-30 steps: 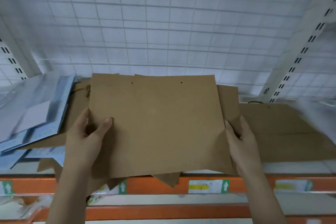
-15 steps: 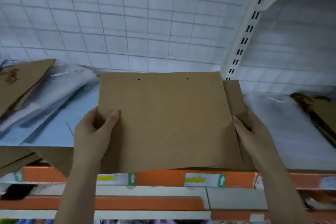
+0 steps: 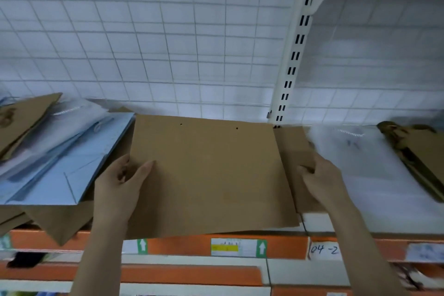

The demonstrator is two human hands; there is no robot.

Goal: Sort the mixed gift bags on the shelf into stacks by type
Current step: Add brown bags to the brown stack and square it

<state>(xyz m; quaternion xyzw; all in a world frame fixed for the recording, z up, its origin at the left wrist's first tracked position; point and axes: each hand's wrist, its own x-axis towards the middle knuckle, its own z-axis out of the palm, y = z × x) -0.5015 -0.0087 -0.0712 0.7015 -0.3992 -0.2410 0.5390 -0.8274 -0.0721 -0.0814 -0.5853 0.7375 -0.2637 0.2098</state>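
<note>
A flat brown kraft gift bag with two small punched holes near its top edge lies over the shelf front. My left hand grips its left edge, thumb on top. At the right side my right hand holds it, fingers curled round a second brown layer that sticks out beneath. Light blue gift bags lie in a loose pile to the left. Translucent white bags lie to the right.
More brown bags lie at far left, below the blue pile and at far right. A white slotted upright splits the wire-grid back wall. The orange shelf edge carries price labels.
The view has swung right along the shelf. Both hands have carried the brown bag rightward, from over the mixed pile to the spot by the upright, and lowered it towards the shelf.
</note>
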